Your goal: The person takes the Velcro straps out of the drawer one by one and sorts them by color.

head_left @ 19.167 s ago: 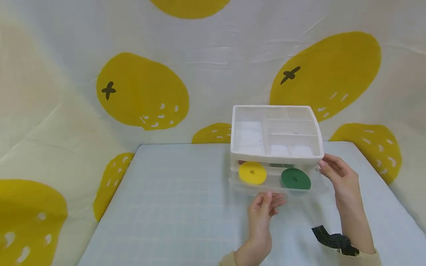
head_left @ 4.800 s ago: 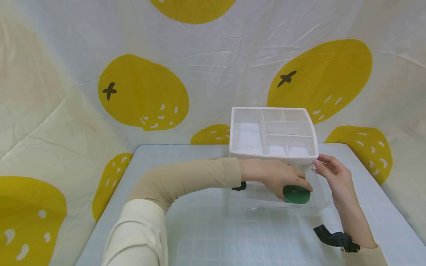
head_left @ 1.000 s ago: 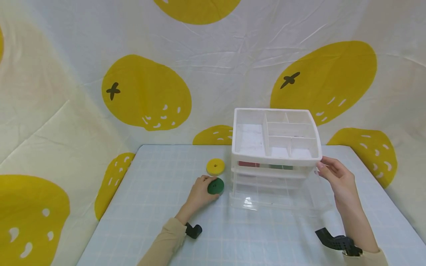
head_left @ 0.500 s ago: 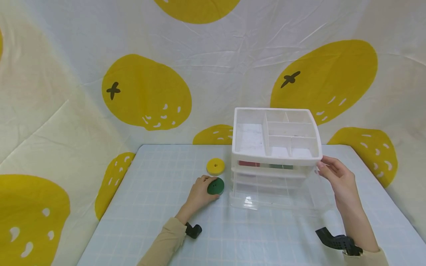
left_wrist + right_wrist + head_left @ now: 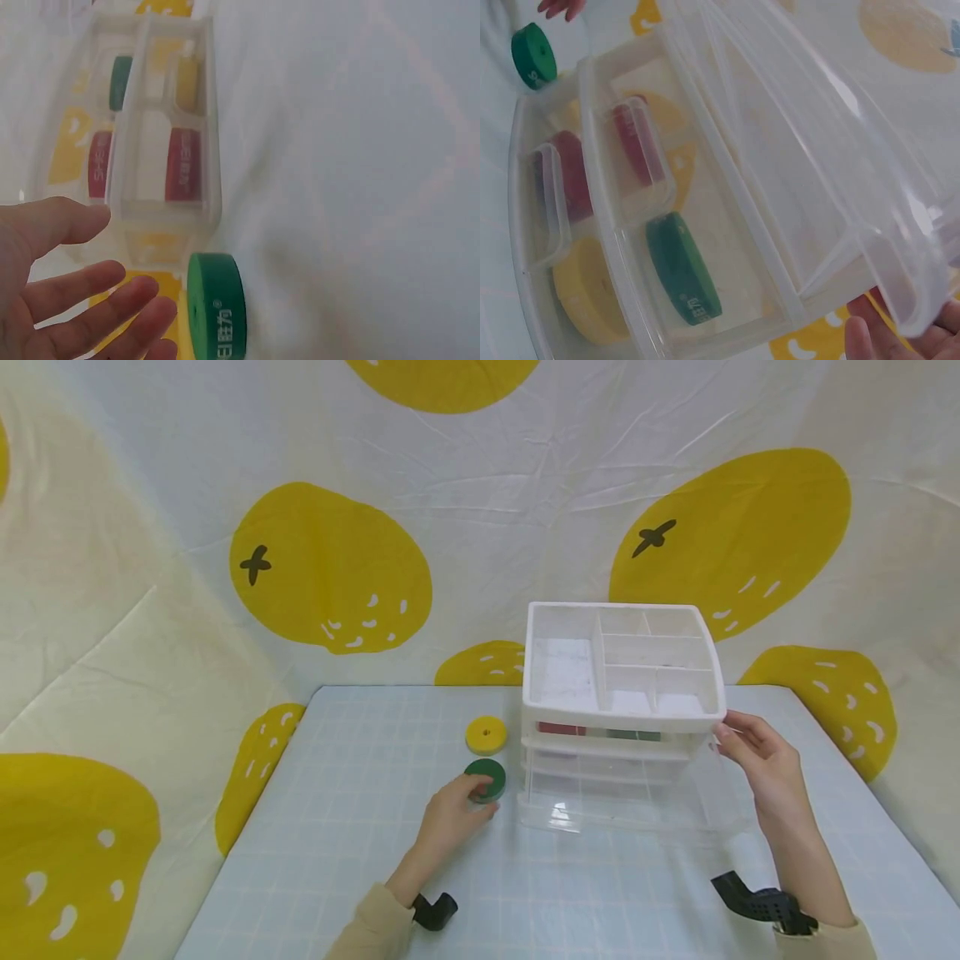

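Note:
A green tape roll (image 5: 482, 771) lies on the table left of the white drawer organizer (image 5: 622, 716), just in front of a yellow tape roll (image 5: 486, 736). My left hand (image 5: 444, 820) is at the near side of the green roll, fingers loosely spread. In the left wrist view its fingertips are beside the green roll (image 5: 217, 307) with nothing in the grasp. My right hand (image 5: 763, 768) holds the organizer's front right corner, thumb in front. The clear bottom drawer (image 5: 607, 817) stands pulled out, with no roll in it.
Upper drawers hold more rolls: red (image 5: 570, 176), yellow (image 5: 592, 292), another red (image 5: 634, 142) and green (image 5: 682, 266). The organizer's top has a divided tray (image 5: 562, 660). A fruit-print cloth (image 5: 480, 527) hangs behind the table.
The yellow and green rolls, earlier in the pulled-out drawer, now lie on the table at left. Within the last half second my left hand let go of the green roll and drew back slightly.

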`<control>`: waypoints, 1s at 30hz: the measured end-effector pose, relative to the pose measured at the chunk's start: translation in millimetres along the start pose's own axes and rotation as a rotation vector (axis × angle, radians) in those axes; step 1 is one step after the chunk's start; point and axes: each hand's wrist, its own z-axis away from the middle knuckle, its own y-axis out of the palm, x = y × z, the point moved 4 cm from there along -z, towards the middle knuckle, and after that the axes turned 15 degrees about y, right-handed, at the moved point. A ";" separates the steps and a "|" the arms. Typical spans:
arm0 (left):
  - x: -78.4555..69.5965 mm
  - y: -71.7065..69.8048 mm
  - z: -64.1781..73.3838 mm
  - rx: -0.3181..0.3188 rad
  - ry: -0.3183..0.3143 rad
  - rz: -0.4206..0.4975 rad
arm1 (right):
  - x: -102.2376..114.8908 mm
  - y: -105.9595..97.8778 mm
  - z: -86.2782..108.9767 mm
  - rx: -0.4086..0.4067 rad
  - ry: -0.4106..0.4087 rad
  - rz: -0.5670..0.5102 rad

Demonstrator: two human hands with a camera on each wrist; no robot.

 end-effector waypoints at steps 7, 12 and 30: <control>-24.8 22.6 16.4 0.106 -0.001 0.215 | 0.6 0.1 0.7 0.004 0.000 -0.001; -53.7 39.5 23.1 0.143 0.003 0.454 | 0.6 -0.1 1.7 0.012 0.002 -0.018; -129.1 80.7 23.5 0.036 -0.268 1.238 | 0.3 -0.3 1.0 0.003 0.012 -0.034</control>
